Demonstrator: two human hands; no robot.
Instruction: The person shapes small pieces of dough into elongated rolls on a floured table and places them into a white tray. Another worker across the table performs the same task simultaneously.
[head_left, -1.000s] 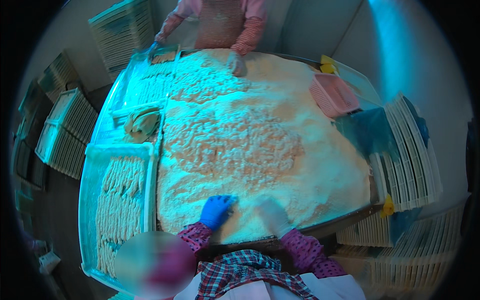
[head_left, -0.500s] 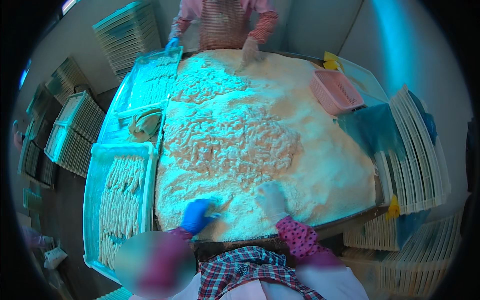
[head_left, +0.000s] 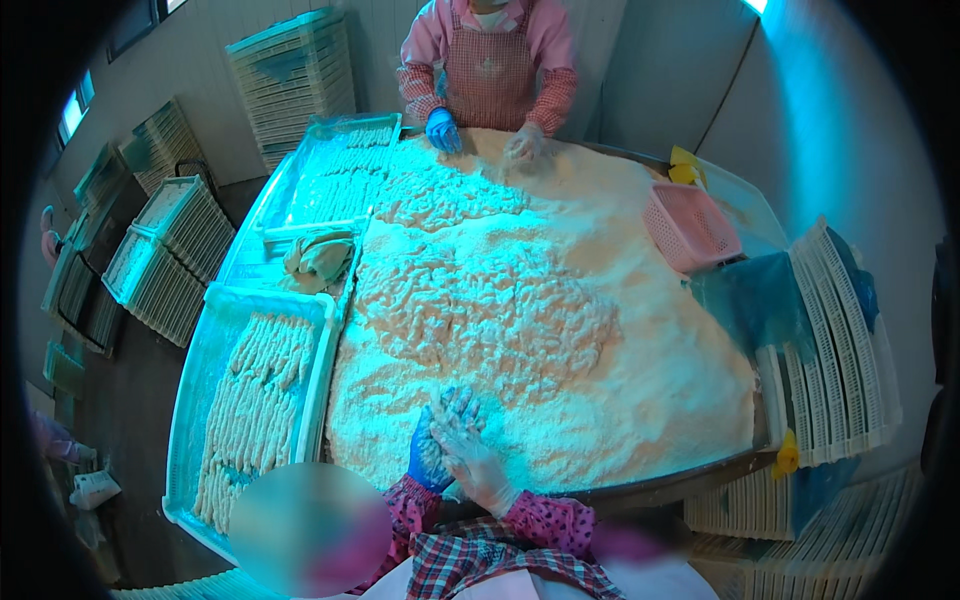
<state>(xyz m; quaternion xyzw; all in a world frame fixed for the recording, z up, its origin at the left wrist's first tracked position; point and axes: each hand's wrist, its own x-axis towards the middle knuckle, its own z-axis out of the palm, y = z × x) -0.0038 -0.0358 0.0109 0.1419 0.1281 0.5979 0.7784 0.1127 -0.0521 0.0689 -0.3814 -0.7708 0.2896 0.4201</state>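
Note:
My left hand (head_left: 428, 452), in a blue glove dusted with white crumbs, is brought together with my right hand (head_left: 474, 468), in a pale translucent glove. The two press palm to palm above the near edge of a wide bed of white crumbs (head_left: 650, 400). Whatever lies between the palms is mostly hidden; a pale crumb-covered bit shows near the fingertips, too unclear to name. Many crumb-coated strips (head_left: 480, 310) are heaped on the bed beyond my hands. To the left, a light blue-green tray (head_left: 325, 345) holds similar strips (head_left: 255, 400) in neat rows.
Across the table a co-worker (head_left: 490, 70) has both gloved hands at the crumbs. A second tray (head_left: 385, 130) of strips and a crumpled cloth (head_left: 318, 262) lie at the far left. On the right stand a pink basket (head_left: 690, 228) and stacked white trays (head_left: 835, 350).
My hands, apart on the crumbs before, have come together and the right one has moved left. The co-worker's blue-gloved hand has moved from the far tray to the crumbs. The view has shifted slightly.

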